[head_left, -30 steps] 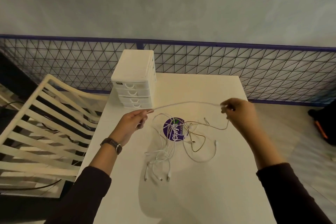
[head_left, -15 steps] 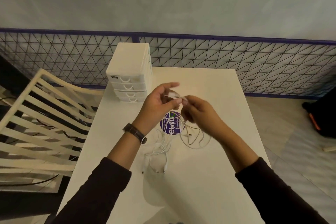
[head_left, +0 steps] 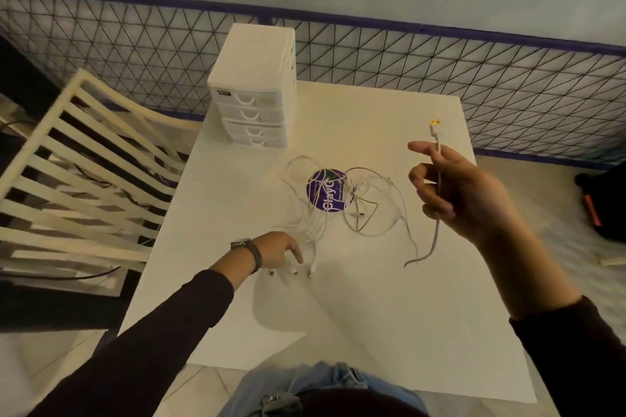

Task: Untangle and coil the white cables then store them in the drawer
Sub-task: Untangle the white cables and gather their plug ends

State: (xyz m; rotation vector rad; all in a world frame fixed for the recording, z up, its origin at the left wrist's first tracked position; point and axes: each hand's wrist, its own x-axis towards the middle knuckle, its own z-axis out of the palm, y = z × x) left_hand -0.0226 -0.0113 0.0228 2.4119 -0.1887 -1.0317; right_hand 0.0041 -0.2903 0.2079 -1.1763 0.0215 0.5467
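White cable (head_left: 435, 237) stands vertical, plug (head_left: 434, 122) up, gripped in right hand (head_left: 464, 195); left hand (head_left: 276, 249) touches tangle (head_left: 364, 189), fingers (head_left: 298, 256) extended.

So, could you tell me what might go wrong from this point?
The loose cable held in the right hand dangles beside the tangle; its tail may snag a loop. The left hand reaches the tangle's plug ends; tugging there could tighten knots. The drawer unit is shut, so storing needs a free hand.
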